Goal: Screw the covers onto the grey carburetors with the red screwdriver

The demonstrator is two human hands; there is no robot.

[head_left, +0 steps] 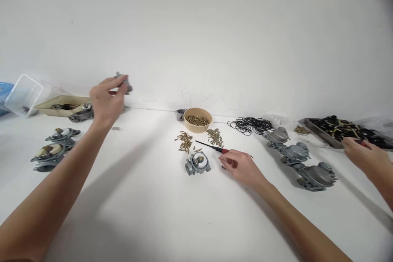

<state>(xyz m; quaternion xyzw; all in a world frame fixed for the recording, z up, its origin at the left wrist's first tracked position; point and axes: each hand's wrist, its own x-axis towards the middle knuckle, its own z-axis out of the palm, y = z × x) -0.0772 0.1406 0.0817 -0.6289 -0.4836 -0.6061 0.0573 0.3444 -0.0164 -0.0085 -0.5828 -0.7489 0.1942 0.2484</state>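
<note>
My left hand [108, 100] is raised at the left in front of the wall, its fingers closed on a small grey metal carburetor part [124, 84]. Something red shows under those fingers, too hidden to name. Low over the table, my right hand [242, 166] is closed around a screwdriver [211, 146] with a dark shaft and red handle, its tip pointing left. To the left of that hand sits an opened carburetor [198, 163] with a white float and brass inside. Small brass jets lie in a left pile [185, 141] and a right pile [215, 137].
A round tub [198, 127] of brass pieces stands by the wall. Black rubber rings [250, 125] and closed carburetors [297, 153] lie right; opened ones [52, 151] and a cream tray [63, 104] lie left. Another person's hand [367, 155] is beside a metal tray [319, 133].
</note>
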